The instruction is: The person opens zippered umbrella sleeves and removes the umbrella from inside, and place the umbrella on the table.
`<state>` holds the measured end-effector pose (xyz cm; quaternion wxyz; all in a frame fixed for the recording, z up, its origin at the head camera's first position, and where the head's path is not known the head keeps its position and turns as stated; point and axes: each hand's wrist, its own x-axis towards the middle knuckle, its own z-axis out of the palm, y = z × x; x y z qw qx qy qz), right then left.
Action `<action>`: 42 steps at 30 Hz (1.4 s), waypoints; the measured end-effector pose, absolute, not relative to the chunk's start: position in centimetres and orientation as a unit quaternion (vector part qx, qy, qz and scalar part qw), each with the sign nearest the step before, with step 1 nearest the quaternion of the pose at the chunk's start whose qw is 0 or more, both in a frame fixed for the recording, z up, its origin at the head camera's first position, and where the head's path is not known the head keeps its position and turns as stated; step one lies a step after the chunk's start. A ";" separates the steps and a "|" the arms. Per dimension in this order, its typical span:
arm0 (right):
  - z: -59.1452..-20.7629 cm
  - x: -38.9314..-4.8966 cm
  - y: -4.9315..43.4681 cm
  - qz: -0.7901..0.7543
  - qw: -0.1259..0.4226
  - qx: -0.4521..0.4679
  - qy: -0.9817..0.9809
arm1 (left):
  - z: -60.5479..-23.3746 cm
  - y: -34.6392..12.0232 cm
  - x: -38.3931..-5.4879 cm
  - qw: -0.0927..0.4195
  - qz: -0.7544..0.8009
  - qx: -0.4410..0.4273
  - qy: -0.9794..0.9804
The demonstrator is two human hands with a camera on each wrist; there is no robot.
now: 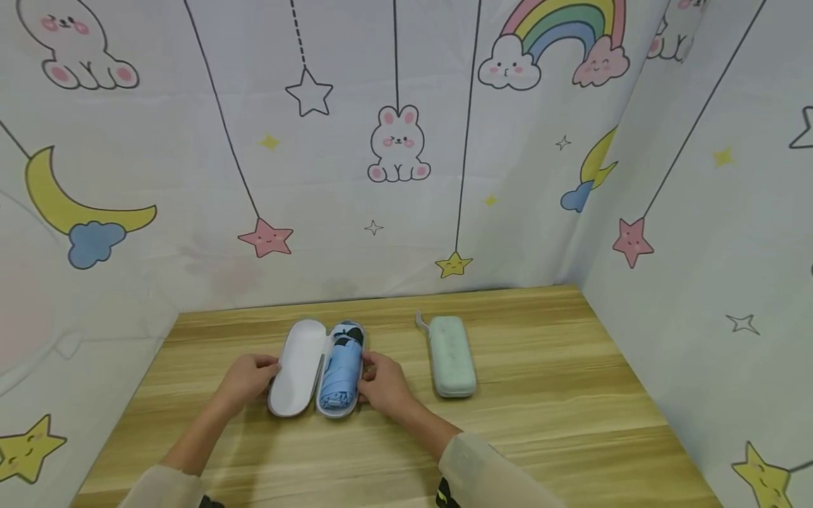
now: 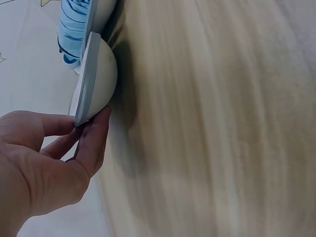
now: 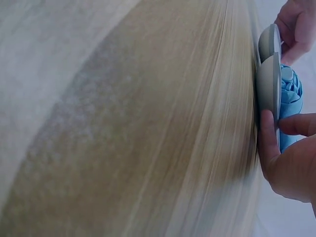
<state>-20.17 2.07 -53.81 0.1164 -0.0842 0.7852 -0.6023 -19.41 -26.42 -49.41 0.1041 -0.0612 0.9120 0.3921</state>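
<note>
A white oval hard case lies opened flat on the table, its bare lid half (image 1: pixel 297 370) on the left. In the right half sits a rolled light-blue folding umbrella (image 1: pixel 341 374) with dark patches near its far end. My left hand (image 1: pixel 246 381) pinches the lid's outer edge; in the left wrist view, the thumb is at the grey rim and fingers lie against the rounded shell (image 2: pixel 106 74). On the other side, my right hand (image 1: pixel 386 386) grips the edge of the half holding the umbrella. The right wrist view shows fingers on both sides of that case half (image 3: pixel 268 84).
A closed pale-green case (image 1: pixel 453 358) with a grey strap (image 1: pixel 420 321) lies to the right of my right hand. Wood-grain table (image 1: pixel 559 416) surrounds both cases. Printed fabric walls (image 1: pixel 343 261) rise at the back and sides.
</note>
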 end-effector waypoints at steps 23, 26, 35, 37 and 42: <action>-53.8 -20.3 2.7 -0.544 0.066 -0.123 0.828 | -51.1 -26.9 -19.6 0.128 0.474 -0.081 0.867; -53.8 -20.5 2.8 -0.526 0.045 -0.138 0.838 | -51.0 -27.0 -19.8 0.121 0.480 -0.069 0.866; -53.6 -20.8 2.5 -0.510 0.038 -0.155 0.845 | -50.0 -26.4 -20.3 0.122 0.476 -0.064 0.868; -53.5 -20.9 2.4 -0.500 0.038 -0.159 0.850 | -49.9 -26.3 -20.3 0.118 0.475 -0.065 0.869; -52.9 -20.9 2.3 -0.515 0.031 -0.147 0.844 | -49.9 -26.1 -20.3 0.112 0.483 -0.064 0.866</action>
